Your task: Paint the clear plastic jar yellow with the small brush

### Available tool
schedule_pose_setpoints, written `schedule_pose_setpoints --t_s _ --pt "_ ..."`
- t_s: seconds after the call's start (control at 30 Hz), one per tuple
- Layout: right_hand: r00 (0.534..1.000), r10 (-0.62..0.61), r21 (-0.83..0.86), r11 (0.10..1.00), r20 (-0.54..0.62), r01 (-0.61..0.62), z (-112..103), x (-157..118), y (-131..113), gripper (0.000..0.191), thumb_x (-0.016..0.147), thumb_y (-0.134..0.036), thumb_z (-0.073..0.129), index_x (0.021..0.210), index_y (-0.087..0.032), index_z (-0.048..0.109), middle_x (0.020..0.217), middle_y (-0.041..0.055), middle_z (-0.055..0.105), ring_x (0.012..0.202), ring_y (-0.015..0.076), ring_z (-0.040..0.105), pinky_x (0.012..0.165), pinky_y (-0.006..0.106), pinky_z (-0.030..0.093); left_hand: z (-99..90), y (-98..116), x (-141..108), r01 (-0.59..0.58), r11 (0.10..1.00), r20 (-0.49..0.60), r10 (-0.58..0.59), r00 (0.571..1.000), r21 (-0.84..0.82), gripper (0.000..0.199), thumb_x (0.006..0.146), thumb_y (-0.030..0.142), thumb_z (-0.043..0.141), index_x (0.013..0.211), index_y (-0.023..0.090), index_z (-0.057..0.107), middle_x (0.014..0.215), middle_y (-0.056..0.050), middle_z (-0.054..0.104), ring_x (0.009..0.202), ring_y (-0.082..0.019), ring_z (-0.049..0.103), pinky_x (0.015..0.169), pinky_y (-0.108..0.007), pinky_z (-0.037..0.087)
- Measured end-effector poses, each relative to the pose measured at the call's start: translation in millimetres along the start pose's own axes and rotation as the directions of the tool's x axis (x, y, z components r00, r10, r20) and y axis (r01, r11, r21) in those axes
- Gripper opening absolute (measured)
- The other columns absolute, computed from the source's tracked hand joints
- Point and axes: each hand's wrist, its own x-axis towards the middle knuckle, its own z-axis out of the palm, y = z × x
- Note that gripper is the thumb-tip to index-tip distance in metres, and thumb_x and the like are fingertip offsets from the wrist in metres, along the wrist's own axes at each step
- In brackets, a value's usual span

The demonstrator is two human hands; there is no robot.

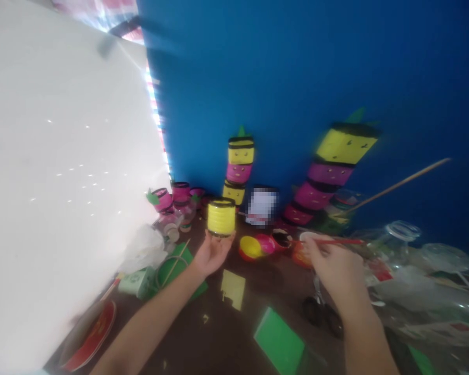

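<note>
My left hand (214,255) is closed around the base of a yellow ribbed cup (221,217) with black rims, held upright above the table. My right hand (338,265) pinches a thin red-handled paintbrush (342,241); its tip lies to the left, near the paint pots. Close by are a pot of yellow paint (250,248), a pot of pink paint (266,243) and a pot of dark paint (282,239). Scissors (321,307) with black handles lie just below my right hand.
Stacked yellow and pink cups with drawn faces (239,172) stand by the blue wall, with another stack (322,182) rightward. Pink cups (181,191) sit at back left. Green paper (279,341), a yellow scrap (233,289), a red lid (96,333) and clear plastic bottles (402,239) surround my hands.
</note>
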Motion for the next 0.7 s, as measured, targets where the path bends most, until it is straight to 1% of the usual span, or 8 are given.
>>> schedule_pose_setpoints --t_s 0.07,0.13,0.23,0.33,0.43,0.53,0.6,0.7 --pt "0.996 -0.084 -0.021 0.996 -0.025 0.083 10 1 3 0.029 0.077 -0.039 0.043 0.064 -0.02 0.06 0.061 0.0073 0.064 0.056 0.0225 0.06 0.057 0.031 0.04 0.4 0 -1 -0.003 1.0 -0.002 0.003 1.0 -0.003 0.067 0.09 0.045 0.029 0.136 -0.003 0.025 0.097 -0.021 0.068 0.089 -0.019 0.067 0.084 -0.026 0.05" --pt "0.988 -0.14 -0.017 0.99 -0.058 0.139 15 2 5 0.029 0.077 -0.038 0.044 0.061 -0.02 0.059 0.059 0.0062 0.063 0.056 0.0207 0.058 0.054 0.029 0.038 1.0 0 -1 -0.011 1.0 0.003 0.011 1.0 -0.009 0.067 0.09 0.044 0.029 0.136 -0.004 0.024 0.096 -0.022 0.068 0.089 -0.019 0.067 0.084 -0.027 0.05" --pt "0.987 -0.138 0.015 0.99 -0.083 0.139 15 1 7 0.026 0.077 -0.036 0.047 0.061 -0.021 0.06 0.053 0.0033 0.059 0.05 0.0186 0.055 0.052 0.027 0.035 1.3 0 -1 -0.012 1.0 -0.001 0.012 1.0 -0.008 0.067 0.089 0.045 0.03 0.137 -0.002 0.024 0.097 -0.021 0.068 0.088 -0.019 0.067 0.084 -0.027 0.049" --pt "0.994 -0.07 0.061 0.995 -0.078 0.075 9 0 9 0.025 0.076 -0.038 0.05 0.065 -0.022 0.064 0.049 0.0026 0.059 0.049 0.0202 0.055 0.053 0.028 0.037 0.5 1 0 0.002 1.0 -0.013 -0.002 1.0 -0.003 0.066 0.089 0.045 0.031 0.137 0.001 0.025 0.1 -0.02 0.067 0.088 -0.018 0.066 0.084 -0.026 0.049" --pt "0.996 0.036 0.049 0.998 -0.084 -0.032 3 0 10 0.028 0.076 -0.042 0.051 0.065 -0.02 0.065 0.052 0.0065 0.062 0.057 0.0258 0.061 0.058 0.033 0.041 -0.5 1 0 0.003 1.0 -0.016 -0.003 1.0 -0.003 0.066 0.089 0.045 0.033 0.137 0.001 0.026 0.101 -0.02 0.067 0.088 -0.018 0.066 0.083 -0.025 0.049" --pt "0.984 0.112 0.062 0.993 -0.139 -0.104 -4 -2 8 0.029 0.075 -0.042 0.052 0.067 -0.018 0.065 0.058 0.0112 0.065 0.068 0.0313 0.065 0.064 0.038 0.045 -0.7 1 1 -0.008 1.0 -0.018 0.007 1.0 -0.008 0.067 0.089 0.045 0.034 0.137 0.0 0.025 0.102 -0.021 0.066 0.089 -0.019 0.066 0.083 -0.026 0.05" --pt "0.972 0.138 0.149 0.983 -0.192 -0.11 -11 -5 5 0.03 0.073 -0.043 0.052 0.07 -0.017 0.064 0.059 0.0119 0.066 0.071 0.0319 0.065 0.067 0.039 0.046 -0.1 0 1 -0.019 1.0 -0.016 0.019 1.0 -0.013 0.068 0.088 0.045 0.034 0.137 -0.001 0.025 0.102 -0.022 0.066 0.091 -0.019 0.066 0.084 -0.027 0.05" --pt "0.937 0.245 0.393 0.91 -0.248 -0.134 -22 -11 -7 0.027 0.071 -0.044 0.057 0.072 -0.017 0.063 0.057 0.008 0.065 0.061 0.0269 0.065 0.063 0.036 0.049 2.3 0 1 -0.035 0.999 -0.014 0.035 0.999 -0.021 0.069 0.089 0.045 0.031 0.136 -0.005 0.023 0.098 -0.022 0.067 0.091 -0.02 0.066 0.084 -0.027 0.05"
